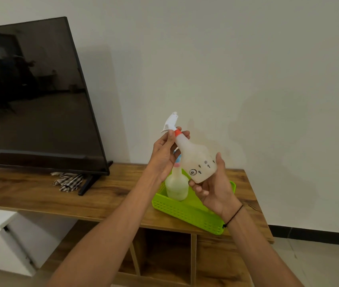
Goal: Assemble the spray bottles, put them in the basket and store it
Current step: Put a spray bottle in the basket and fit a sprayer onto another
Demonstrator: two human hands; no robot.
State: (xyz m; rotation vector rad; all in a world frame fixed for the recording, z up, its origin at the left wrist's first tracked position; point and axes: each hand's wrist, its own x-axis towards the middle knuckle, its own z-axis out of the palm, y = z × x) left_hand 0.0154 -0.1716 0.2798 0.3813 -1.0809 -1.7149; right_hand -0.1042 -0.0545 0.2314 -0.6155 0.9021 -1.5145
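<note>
Second spray bottle [176,186] standing in green basket [187,210]: its head mostly hiding behind left hand [164,156]. Basket's far wall disappearing behind right hand [214,189]. TV [30,94], left of basket, running off frame edge.

The translucent white plastic spray bottle with the orange collar [195,160] bears a black circled mark reading "dt" low on its body. Beside that mark sit several small dark printed symbols, too small to read. No other text or number is legible.
</note>
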